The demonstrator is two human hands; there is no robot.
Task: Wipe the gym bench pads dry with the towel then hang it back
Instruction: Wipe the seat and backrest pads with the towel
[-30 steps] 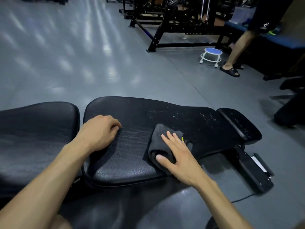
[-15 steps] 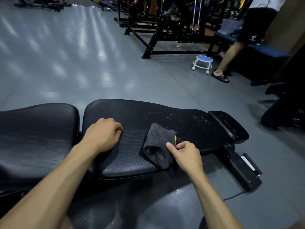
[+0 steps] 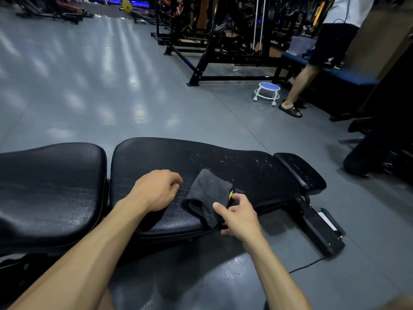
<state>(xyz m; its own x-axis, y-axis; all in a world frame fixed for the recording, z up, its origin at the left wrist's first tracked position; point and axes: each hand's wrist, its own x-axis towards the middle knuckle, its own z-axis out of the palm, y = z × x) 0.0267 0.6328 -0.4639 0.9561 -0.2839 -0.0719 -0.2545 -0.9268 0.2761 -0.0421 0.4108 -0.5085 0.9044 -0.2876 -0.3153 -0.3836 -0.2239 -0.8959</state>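
Fingers of the right hand (image 3: 240, 217) are curling around the near corner of the dark grey towel (image 3: 206, 194), thumb lying on top of the cloth and the other fingertips tucking under its edge where it is overhanging the bench's near side. Fingers of the left hand (image 3: 156, 190) are loosely bent, holding nothing, knuckles resting on the back pad (image 3: 245, 173) just beside the towel's left fold.

That towel is lying folded on the pad between the two hands, a yellow tag (image 3: 230, 194) showing just beyond the right thumb. It is looking soft, light and limp, likely sagging if lifted by one corner; bunching the whole fold under the palm should be giving a surer hold for wiping. Droplets are speckling the pad beyond the fingertips and the small end pad (image 3: 300, 173) further right.

How many fingers are under the cloth is hidden by the hand itself. No hook or rail for hanging is visible, and the seat pad (image 3: 51, 186) is cut off at the left.
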